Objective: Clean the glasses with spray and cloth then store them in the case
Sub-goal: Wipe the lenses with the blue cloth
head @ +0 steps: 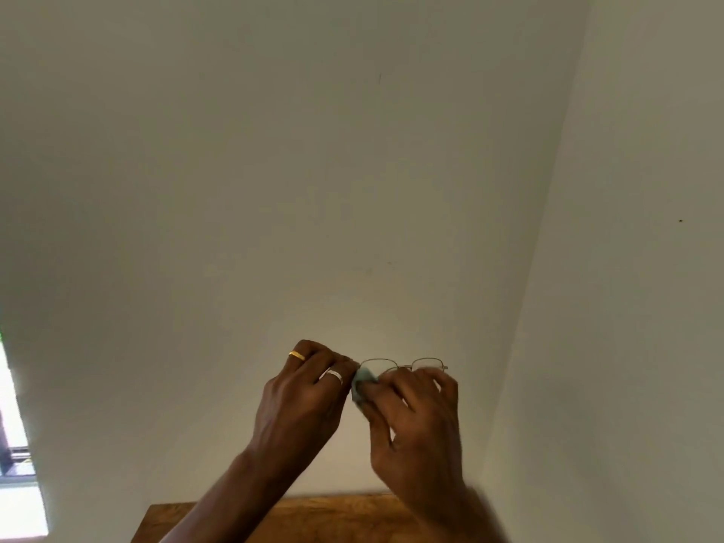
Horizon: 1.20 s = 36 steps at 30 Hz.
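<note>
Up before the pale wall, the wire-rimmed glasses are held well above the wooden table, probably to catch light. The left hand pinches the frame's end to steady it. The right hand, fingers curled, presses a teal cloth to one lens.

The glasses between the two hands have a thin, dull gold wire frame; the cloth at the fingertips of the right hand is pale blue-green; the left hand wears a yellow-gold ring and a silver ring; below the hands the table is warm brown with darker wood grain; the wall behind them is plain off-white.
</note>
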{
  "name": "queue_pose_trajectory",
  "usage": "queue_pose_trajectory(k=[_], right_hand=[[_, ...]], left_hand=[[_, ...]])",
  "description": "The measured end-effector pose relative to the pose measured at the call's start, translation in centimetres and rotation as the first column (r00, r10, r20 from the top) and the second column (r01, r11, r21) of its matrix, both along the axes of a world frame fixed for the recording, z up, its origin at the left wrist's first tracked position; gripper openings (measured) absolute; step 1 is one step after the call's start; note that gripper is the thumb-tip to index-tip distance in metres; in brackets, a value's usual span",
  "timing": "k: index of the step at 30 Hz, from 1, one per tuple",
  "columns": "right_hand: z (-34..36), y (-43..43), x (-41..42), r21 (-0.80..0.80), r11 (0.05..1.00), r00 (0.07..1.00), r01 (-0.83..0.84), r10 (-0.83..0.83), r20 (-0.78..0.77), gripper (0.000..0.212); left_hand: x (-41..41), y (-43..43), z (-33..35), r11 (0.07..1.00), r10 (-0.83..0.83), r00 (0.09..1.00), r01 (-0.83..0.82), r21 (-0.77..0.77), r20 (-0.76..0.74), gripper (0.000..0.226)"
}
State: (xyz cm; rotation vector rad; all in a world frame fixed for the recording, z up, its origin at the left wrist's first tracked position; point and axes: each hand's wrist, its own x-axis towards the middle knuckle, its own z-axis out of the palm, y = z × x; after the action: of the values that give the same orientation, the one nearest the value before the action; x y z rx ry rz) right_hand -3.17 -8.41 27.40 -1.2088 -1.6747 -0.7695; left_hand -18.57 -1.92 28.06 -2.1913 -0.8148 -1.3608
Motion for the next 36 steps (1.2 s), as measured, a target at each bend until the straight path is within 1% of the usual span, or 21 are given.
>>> queue_pose_trajectory(k=[1,3,5,7,8,10,13,15,18,20,21,23,25,26,28,30,32,33,34,36], right_hand=[[-0.3,-0.3,0.1,-0.013,1.0,1.0,-0.005,0.005,0.009,0.016],[-0.3,-0.6,0.9,-0.014,1.0,0.999,0.025,-0.026,-0.037,0.011],[0.5,-0.3,2.0,0.024,0.996,0.992,0.082,-0.079,-0.097,0.009],[1.6,0.1,2.3,0.071,0.994,0.99,0.085,-0.076,-0.12,0.011],[2.1,0.1,2.0,0.088,0.994,0.993,0.056,-0.046,-0.111,0.011],[2.1,-0.1,0.7,0.083,0.996,0.999,-0.027,0.03,-0.04,0.011],[0.7,-0.8,-0.2,-0.007,0.998,0.994,-0.055,0.055,0.095,0.012],[0.6,-0.9,0.7,-0.021,1.0,0.996,-0.014,0.016,0.088,0.009],[2.0,-0.4,2.2,0.004,0.998,0.998,0.055,-0.055,-0.025,0.01],[2.8,0.0,2.1,0.031,0.999,0.998,0.037,-0.035,-0.055,0.01],[2.8,0.0,1.7,0.034,0.999,0.999,0.0,0.002,-0.041,0.009],[1.9,-0.2,0.7,0.012,0.998,0.998,-0.057,0.056,0.035,0.01],[0.6,-0.7,0.8,-0.021,0.999,0.995,-0.044,0.046,0.084,0.012],[0.0,-0.9,1.5,-0.029,0.999,0.997,-0.031,0.033,0.067,0.012],[-0.5,-1.2,3.6,0.0,1.0,1.0,0.009,-0.009,-0.029,0.014],[-0.3,-1.4,5.9,0.058,0.996,0.984,0.067,-0.056,-0.171,0.014],[0.6,-1.4,7.1,0.107,0.989,0.946,0.098,-0.059,-0.32,0.012],[1.0,-1.4,7.1,0.125,0.987,0.93,0.102,-0.05,-0.365,0.013],[1.3,-1.3,6.7,0.138,0.986,0.927,0.093,-0.035,-0.374,0.013],[1.5,-1.2,5.4,0.14,0.99,0.95,0.025,0.02,-0.312,0.01]], left_hand=[[-0.3,0.0,-0.1,1.0,-0.005,1.0,0.005,-0.006,0.013,0.012],[-0.8,-0.1,-0.3,1.0,-0.021,0.999,0.022,-0.012,0.043,0.01],[-1.1,-0.3,-0.4,0.999,-0.035,0.997,0.035,0.007,0.064,0.01],[-1.0,-0.5,-0.3,0.998,-0.052,0.996,0.049,0.04,0.073,0.009],[-0.9,-0.6,-0.3,0.997,-0.06,0.995,0.056,0.053,0.074,0.009],[-0.7,-0.5,-0.2,0.996,-0.066,0.995,0.061,0.071,0.073,0.009],[-1.0,-0.1,-0.4,0.996,-0.062,0.997,0.058,0.07,0.055,0.011],[-1.3,-0.2,-0.6,0.997,-0.057,0.996,0.054,0.055,0.065,0.01],[-1.3,-0.5,-0.7,0.997,-0.063,0.996,0.061,0.039,0.063,0.009],[-1.0,-0.6,-0.7,0.996,-0.079,0.995,0.077,0.044,0.054,0.009],[-0.8,-0.6,-0.7,0.995,-0.087,0.995,0.085,0.044,0.054,0.009],[-0.7,-0.6,-0.5,0.996,-0.087,0.995,0.086,0.035,0.041,0.01],[-0.9,-0.5,-0.8,0.996,-0.088,0.996,0.088,0.021,0.024,0.01],[-1.1,-0.4,-1.0,0.996,-0.094,0.995,0.093,0.015,0.029,0.01],[-1.6,-0.4,-1.3,0.995,-0.104,0.992,0.103,0.011,0.076,0.012],[-1.8,-0.5,-1.4,0.994,-0.109,0.985,0.107,0.021,0.136,0.013],[-1.6,-0.9,-1.1,0.994,-0.108,0.98,0.101,0.047,0.165,0.011],[-1.3,-1.2,-0.9,0.993,-0.111,0.979,0.102,0.059,0.173,0.011],[-1.0,-1.3,-0.6,0.992,-0.119,0.976,0.109,0.068,0.18,0.011],[-0.4,-1.5,-0.2,0.99,-0.136,0.973,0.125,0.069,0.185,0.011]])
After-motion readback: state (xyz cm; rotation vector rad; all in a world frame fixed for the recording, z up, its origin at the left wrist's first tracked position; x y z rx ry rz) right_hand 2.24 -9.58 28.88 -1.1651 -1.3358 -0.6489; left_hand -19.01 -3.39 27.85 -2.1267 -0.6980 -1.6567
